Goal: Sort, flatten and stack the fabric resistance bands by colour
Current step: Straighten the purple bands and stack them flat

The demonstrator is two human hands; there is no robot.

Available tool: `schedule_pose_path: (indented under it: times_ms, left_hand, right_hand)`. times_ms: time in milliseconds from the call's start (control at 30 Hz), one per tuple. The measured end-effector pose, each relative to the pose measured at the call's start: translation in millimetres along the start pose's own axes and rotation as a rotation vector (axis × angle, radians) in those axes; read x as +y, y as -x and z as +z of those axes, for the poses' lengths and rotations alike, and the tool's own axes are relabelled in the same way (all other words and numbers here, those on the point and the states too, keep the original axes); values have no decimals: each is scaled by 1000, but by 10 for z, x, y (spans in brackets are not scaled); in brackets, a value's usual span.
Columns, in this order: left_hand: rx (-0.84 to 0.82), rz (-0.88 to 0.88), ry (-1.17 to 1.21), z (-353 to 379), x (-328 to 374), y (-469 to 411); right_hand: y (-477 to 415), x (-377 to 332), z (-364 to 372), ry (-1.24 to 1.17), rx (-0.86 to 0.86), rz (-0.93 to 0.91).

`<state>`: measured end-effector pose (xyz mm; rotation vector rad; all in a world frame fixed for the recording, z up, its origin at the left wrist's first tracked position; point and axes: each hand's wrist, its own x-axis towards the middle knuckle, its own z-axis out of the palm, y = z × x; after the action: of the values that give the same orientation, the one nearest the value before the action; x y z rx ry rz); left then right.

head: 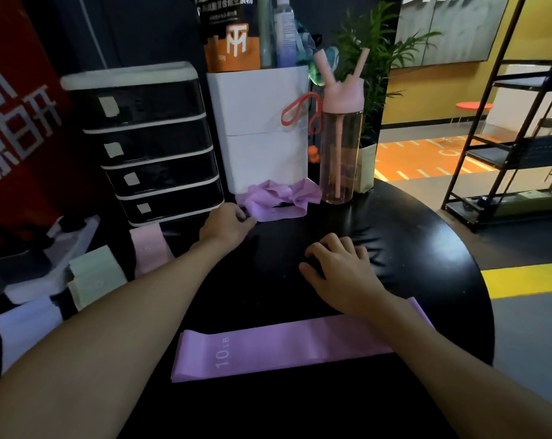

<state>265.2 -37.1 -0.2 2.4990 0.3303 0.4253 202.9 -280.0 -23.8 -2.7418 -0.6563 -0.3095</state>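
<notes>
A flat purple band (278, 346) marked "10 LB" lies across the near part of the round black table (426, 248). A crumpled heap of purple bands (278, 199) sits at the back of the table, against the white box. My left hand (225, 224) pinches the near left end of that heap. My right hand (341, 267) rests on the black tabletop with its fingers loosely bent, holding nothing; its wrist lies over the flat band. At the left lie a pink band (149, 250), a pale green band (92, 275) and a white one (24, 324).
A black drawer unit (154, 147) stands at the back left and a white box (262, 128) behind the heap, a red loop (295, 110) hanging on it. A pink water bottle (339, 134) and a potted plant (373, 58) stand at the back right. The table's curved edge drops off at the right.
</notes>
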Motion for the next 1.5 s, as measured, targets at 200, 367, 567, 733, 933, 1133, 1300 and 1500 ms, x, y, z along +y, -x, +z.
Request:
schedule_pose_path:
  times_ms: [200,367,567,733,933,1133,1300,1500]
  left_hand:
    - [10,-49,-7,112,37,-92]
    - [18,-28,13,133,94,-104]
    - [103,68,78,-99,180,-9]
    - [106,261,17,-510,270,203]
    - [168,449,-42,-1018,474,515]
    - [135,608,-78,-1410,719,816]
    - [72,699,-103,-1679,935,1057]
    - [73,748,-84,-1947,1096,1266]
  right_hand:
    - [-9,1,10,12,2,-5]
    - [-9,7,28,22,14,-18]
    - [-17,18,35,25,13,-15]
    - [2,8,-8,3,-2,-8]
    - [-4,-35,-192,-54,-70,48]
    - [-107,-235,-602,-301,49,-5]
    - [-99,-579,-1054,-726,103,-75]
    - [-83,-870,-1436,-1025,115,-153]
